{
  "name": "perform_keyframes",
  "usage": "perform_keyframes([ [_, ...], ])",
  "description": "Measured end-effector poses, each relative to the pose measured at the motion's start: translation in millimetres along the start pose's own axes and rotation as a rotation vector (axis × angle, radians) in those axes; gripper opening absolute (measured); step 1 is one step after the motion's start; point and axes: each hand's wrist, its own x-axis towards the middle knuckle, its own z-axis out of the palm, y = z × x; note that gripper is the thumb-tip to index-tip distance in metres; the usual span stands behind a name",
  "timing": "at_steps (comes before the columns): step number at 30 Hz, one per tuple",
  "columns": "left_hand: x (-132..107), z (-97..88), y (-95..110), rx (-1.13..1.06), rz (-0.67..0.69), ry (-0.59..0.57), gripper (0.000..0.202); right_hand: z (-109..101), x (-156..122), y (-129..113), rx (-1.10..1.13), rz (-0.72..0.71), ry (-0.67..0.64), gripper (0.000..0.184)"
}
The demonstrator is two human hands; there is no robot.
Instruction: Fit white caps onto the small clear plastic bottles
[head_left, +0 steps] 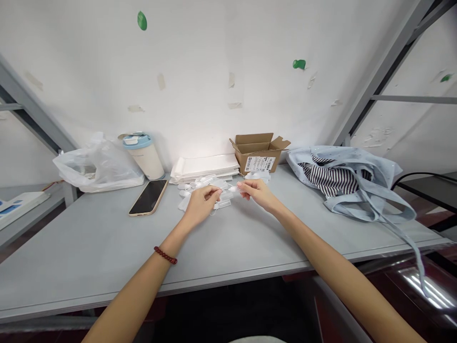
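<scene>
My left hand (202, 204) is closed in a pinch over the near side of a loose pile of small clear and white plastic pieces (206, 181). What lies between its fingertips is too small to make out. My right hand (260, 193) faces it from the right, thumb and fingers pinched on the end of a small white-and-clear plastic piece (233, 189). That piece points toward my left fingertips; whether it touches them I cannot tell. More clear plastic pieces (257, 176) lie just behind my right hand, in front of the box.
At the back stand an open cardboard box (259, 162) and a stack of white flat packets (207, 166). To the left are a phone (148, 197), a blue-lidded tumbler (144, 157) and a white plastic bag (98, 166). A light-blue cloth bag (378, 164) lies at the right.
</scene>
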Motion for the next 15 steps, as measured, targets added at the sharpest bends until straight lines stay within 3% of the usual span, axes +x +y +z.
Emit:
perform_keyframes([
  [5, 1.0, 1.1, 2.8, -0.185, -0.095, -0.021, 0.031, 1.1, -0.2, 1.3, -0.009, -0.009, -0.040, 0.040],
  [15, -0.2, -1.3, 8.7, -0.253, -0.164, -0.057, 0.032, 1.4, -0.8, 0.6, 0.010, -0.023, -0.050, 0.042],
])
